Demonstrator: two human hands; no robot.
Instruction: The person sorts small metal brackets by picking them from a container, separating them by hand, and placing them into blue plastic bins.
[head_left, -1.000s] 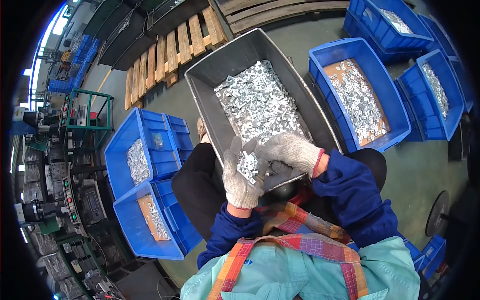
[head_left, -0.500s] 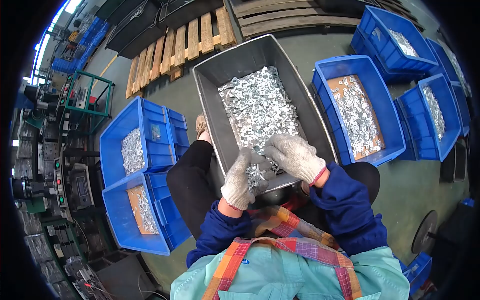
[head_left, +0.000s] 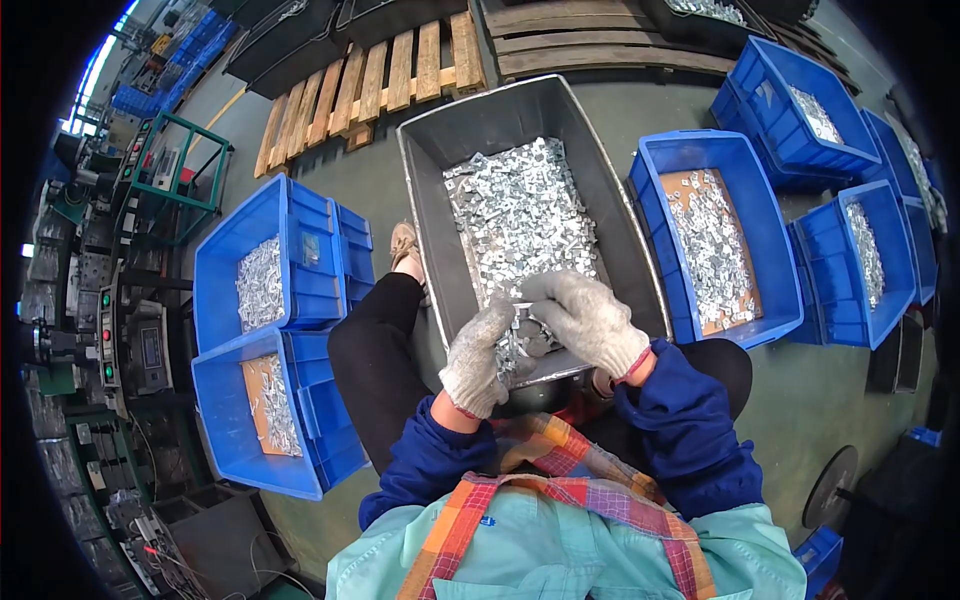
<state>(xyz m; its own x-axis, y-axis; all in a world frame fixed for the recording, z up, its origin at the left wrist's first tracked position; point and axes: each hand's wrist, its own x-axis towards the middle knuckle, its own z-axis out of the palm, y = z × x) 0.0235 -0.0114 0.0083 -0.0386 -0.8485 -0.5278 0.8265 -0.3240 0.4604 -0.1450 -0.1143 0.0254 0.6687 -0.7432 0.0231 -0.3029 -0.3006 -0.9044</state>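
Note:
A dark grey bin [head_left: 622, 235] stands between my knees, with a heap of small silvery metal parts [head_left: 525, 215] in it. Over its near end, my gloved left hand [head_left: 478, 362] is curled around several metal parts [head_left: 512, 345], its thumb up and its fingers partly hidden beneath them. My gloved right hand [head_left: 588, 318] is closed beside it, fingertips pinched close to the left thumb. A small metal part [head_left: 521, 305] shows at those fingertips, though its shape is hard to make out. Both gloves are white knit.
Right of the bin stands a blue crate [head_left: 785, 268] of flat metal pieces; more blue crates [head_left: 800, 110] lie beyond. Two blue crates [head_left: 225, 425] with parts sit at my left. Wooden pallets [head_left: 375, 85] lie ahead, and machines [head_left: 140, 350] line the far left.
The view has shifted slightly. My right fingertips have moved a little around the left thumb, and more of the parts in my left hand show between the gloves.

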